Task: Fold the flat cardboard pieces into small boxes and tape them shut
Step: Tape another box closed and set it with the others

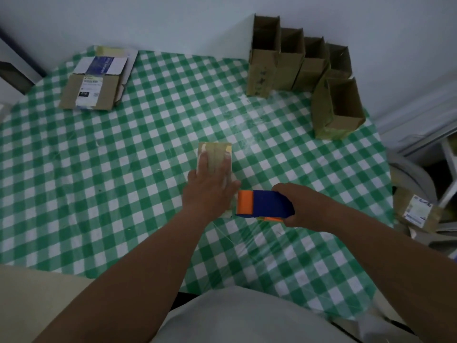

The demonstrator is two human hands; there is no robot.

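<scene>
A: Right hand [291,206] wrapped around blue-and-orange tape dispenser [264,203]; left hand [210,189] flat, fingers straight, pressing down on small box [214,154] at mid-table.

B: Progress?

A: Apparently mid-taping. Beyond, row of folded boxes [296,63] standing open-topped at far right; flat cardboard pieces [95,81] stacked far left, unfolded.

B: Room?

A: Checked tablecloth [123,169] bare between; near table edge close.

A home room: a table in green-checked cloth [123,169] stands against a plain white wall [173,18].
</scene>
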